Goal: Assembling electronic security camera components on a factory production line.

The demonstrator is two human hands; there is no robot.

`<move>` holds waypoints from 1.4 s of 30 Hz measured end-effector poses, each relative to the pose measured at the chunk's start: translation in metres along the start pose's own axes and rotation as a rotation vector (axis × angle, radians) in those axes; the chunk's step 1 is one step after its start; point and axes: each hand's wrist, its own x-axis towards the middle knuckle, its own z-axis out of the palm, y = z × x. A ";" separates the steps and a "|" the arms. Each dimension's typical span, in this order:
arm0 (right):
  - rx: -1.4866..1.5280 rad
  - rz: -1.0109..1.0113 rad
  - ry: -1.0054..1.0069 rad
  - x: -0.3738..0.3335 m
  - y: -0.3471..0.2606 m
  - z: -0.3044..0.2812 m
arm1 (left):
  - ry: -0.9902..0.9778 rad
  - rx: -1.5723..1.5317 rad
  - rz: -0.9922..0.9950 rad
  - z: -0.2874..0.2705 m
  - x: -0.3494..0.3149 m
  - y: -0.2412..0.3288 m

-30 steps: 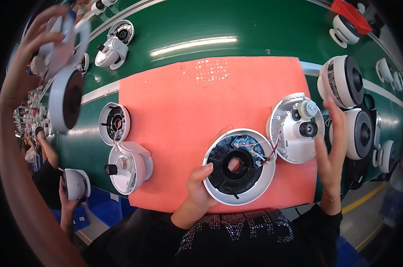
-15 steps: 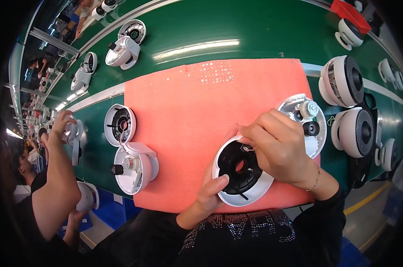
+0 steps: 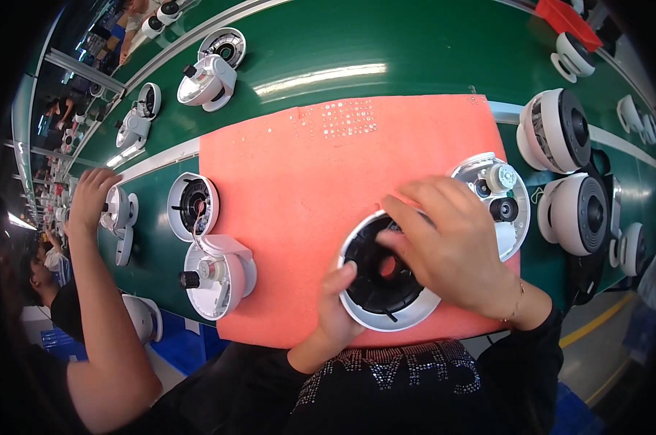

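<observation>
My left hand (image 3: 335, 308) grips the left rim of a round white housing (image 3: 404, 321) with a black ring-shaped interior, its thumb over the edge. The housing is tilted open side up above the orange mat (image 3: 299, 188). Over its upper right part hovers my right hand (image 3: 447, 243), thumb and fingers apart, with nothing seen between them. Just beyond that hand lies an opened white camera half (image 3: 516, 196) with a motor and a lens, partly hidden by my hand. Left on the mat, another opened camera (image 3: 219, 279) is joined by wires to its round cover (image 3: 194, 205).
Small round screws (image 3: 349, 117) lie in rows at the mat's far edge. Assembled white cameras (image 3: 574, 214) stand at the right. Opened units (image 3: 208, 80) sit on the green belt (image 3: 444, 43). At the left is a co-worker's arm (image 3: 103, 304). A red tray (image 3: 571, 25) is far right.
My right hand has spread its fingers from a pinch at the housing's inner edge. The housing has shifted slightly left and up. Units on the far belt moved right; the co-worker's hand rose.
</observation>
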 end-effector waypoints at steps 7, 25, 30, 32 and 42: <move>0.097 -0.140 -0.132 -0.052 -0.033 -0.006 | 0.103 -0.311 -0.110 0.013 0.000 -0.001; 1.197 0.637 0.205 -0.163 0.114 -0.130 | -0.255 0.395 -0.039 0.146 0.075 -0.095; 1.179 0.694 0.262 -0.195 0.146 -0.109 | -0.207 0.541 -0.042 0.150 0.104 -0.138; 1.189 0.735 0.274 -0.204 0.158 -0.102 | -0.202 0.562 -0.006 0.146 0.109 -0.156; 1.221 0.695 0.316 -0.226 0.129 -0.127 | -0.240 0.893 -0.041 0.158 0.074 -0.132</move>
